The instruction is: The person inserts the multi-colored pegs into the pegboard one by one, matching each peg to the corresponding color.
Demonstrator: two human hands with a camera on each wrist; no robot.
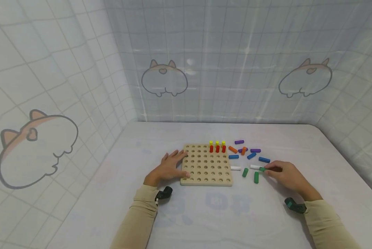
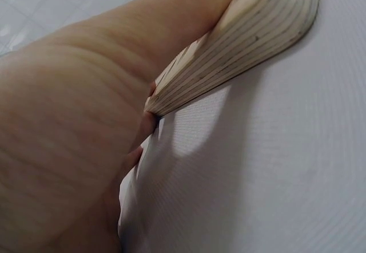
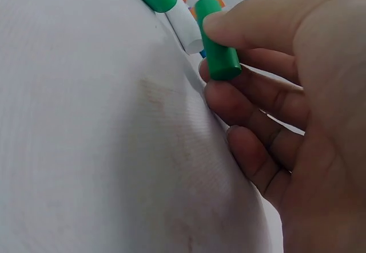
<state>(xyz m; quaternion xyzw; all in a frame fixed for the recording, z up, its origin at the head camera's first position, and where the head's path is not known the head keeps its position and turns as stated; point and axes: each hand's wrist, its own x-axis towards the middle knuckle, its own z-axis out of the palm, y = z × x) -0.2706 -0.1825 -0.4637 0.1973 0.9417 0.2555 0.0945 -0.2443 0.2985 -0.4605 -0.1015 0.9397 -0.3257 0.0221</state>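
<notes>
Head view: the right hand, nearer than the left hand, pinches a green peg (long axis seemingly left-to-right) to the right of the pegboard.

One pegboard, two hands, six seated pegs, thirteen unseated pegs.

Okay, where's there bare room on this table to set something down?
A broad bare patch of tabletop lies on the near side of the pegboard, between your sleeves. There's more left of your left hand and right of your right hand. It's crowded between pegboard and right hand, where loose pegs lie scattered.
</notes>
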